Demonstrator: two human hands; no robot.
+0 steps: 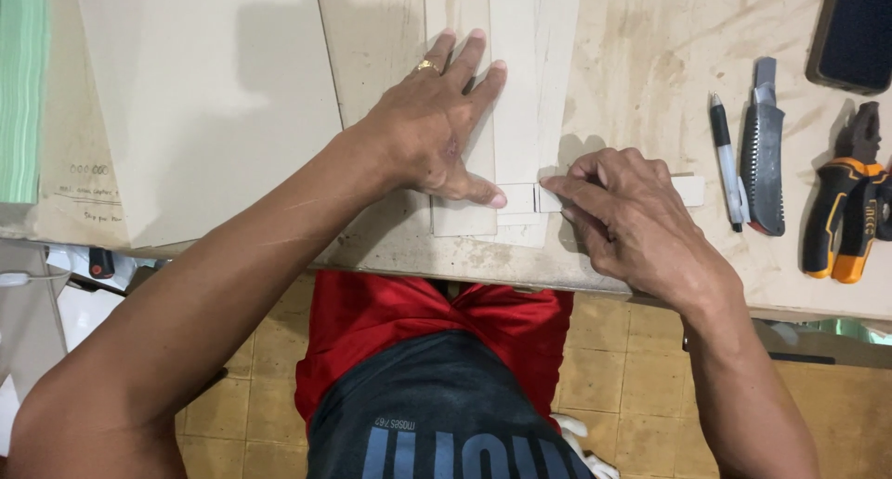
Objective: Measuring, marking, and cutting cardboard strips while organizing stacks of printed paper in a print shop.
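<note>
Left hand [437,126] flat, fingers spread, pins card strips [511,89] on table [650,52]. Right hand [632,214] pinches small white strip [548,198] across them near the table edge. Keep pressure even, strip square. Knife [764,154], pen [726,158], pliers [841,209] lie right.

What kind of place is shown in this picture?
Probably a small craft or bookbinding workshop: a worn worktable with cut cardboard strips, and a utility knife, a pen and orange-handled pliers laid beside them.

Cardboard strips [525,89] mid-table [650,52], sheet [214,98] left, pen [727,158], knife [764,158], pliers [850,209] right
</note>
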